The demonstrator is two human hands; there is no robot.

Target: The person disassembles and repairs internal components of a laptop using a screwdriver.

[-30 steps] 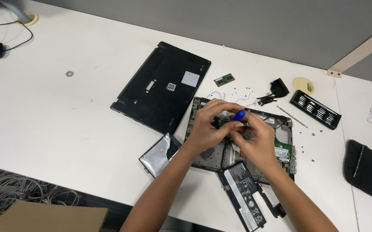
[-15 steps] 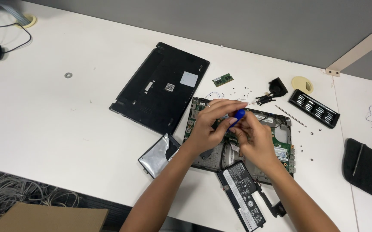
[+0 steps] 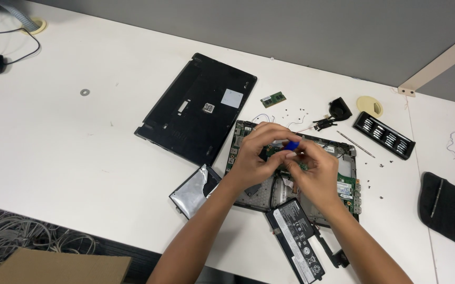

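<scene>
Mid-teardown: left hand [image 3: 256,152] and right hand [image 3: 314,168], fingers pinched on a blue-handled screwdriver [image 3: 292,145] over the open laptop chassis [image 3: 345,181]; tip seating looks critical.

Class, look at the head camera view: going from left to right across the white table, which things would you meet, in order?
Washer → black cover → memory stick → blue-tipped tool held in both hands → bit rack → black tool pouch.

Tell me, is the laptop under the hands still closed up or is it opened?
Opened. The laptop chassis shows its bare green circuit board, and the black bottom cover lies apart on the table, with the battery out beside it.
</scene>
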